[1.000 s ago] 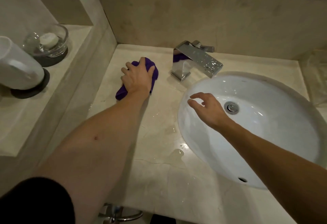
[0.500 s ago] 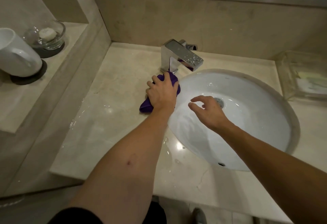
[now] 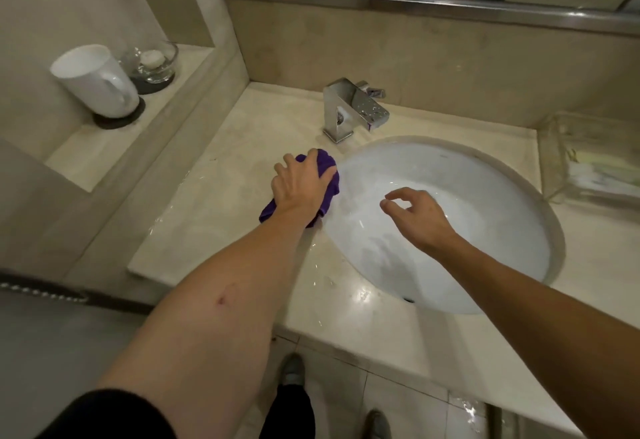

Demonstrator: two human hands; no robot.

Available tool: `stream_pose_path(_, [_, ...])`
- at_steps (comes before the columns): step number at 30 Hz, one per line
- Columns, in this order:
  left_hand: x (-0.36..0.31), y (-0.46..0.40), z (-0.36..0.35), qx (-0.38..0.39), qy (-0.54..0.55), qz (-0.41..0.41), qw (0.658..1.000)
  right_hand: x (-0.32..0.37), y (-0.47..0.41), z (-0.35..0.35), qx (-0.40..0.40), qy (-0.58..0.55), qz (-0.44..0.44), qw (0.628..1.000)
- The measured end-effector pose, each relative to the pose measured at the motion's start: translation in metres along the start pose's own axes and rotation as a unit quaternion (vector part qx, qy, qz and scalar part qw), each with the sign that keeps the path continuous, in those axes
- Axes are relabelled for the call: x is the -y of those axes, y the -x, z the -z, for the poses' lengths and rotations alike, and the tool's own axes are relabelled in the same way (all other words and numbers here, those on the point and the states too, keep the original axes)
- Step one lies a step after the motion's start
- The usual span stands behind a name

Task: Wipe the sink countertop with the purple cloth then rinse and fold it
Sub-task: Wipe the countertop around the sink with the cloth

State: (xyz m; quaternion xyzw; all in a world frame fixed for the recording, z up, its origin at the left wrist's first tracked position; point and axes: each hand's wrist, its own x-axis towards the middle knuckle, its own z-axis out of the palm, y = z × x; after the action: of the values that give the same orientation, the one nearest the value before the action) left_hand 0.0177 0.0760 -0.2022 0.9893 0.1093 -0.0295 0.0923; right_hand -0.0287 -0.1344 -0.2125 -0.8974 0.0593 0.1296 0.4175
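- One purple cloth [image 3: 327, 164], bunched, lying on the countertop [image 3: 221, 189] right at the left rim of the sink basin [image 3: 467, 196], in front of the faucet.
- One left hand [image 3: 300, 185] pressed down on top of the cloth; fingers spread and curved over the bunch, gripping it, with cloth showing beyond the fingertips and below the wrist.
- One right hand [image 3: 417, 211] held above the basin, touching nothing; fingers loosely curled, thumb and forefinger near each other but apart, nothing held.
- One white oval basin, sunk into the countertop; wet sheen inside.
- One chrome faucet [image 3: 349, 109], square-bodied, standing behind the basin with water drops on the spout.
- Water streaks and small puddles on the countertop to the left of and in front of the basin.
- One raised ledge [image 3: 104, 147] at left carrying two items: one white mug [image 3: 97, 81] on a dark coaster, one clear glass dish [image 3: 154, 60] on a second dark coaster just behind it.
- One clear tray [image 3: 588, 158] at the right end of the countertop; contents blurred.
- One framed mirror [image 3: 415, 0] above the backsplash.
- Two shoes [image 3: 292, 369] visible on the tiled floor.
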Motion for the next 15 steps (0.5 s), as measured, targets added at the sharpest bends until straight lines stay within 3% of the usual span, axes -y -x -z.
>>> stream_pose_path(10, [0.091,0.066,0.034,-0.045,-0.006,0.12,0.992,0.033,0.028,-0.02,0.06,0.0,0.04,0.997])
stream_pose_path(15, [0.128,0.094,0.016,-0.043,-0.049,0.186,0.98,0.036,0.043,-0.048,0.074,0.003,0.046,0.996])
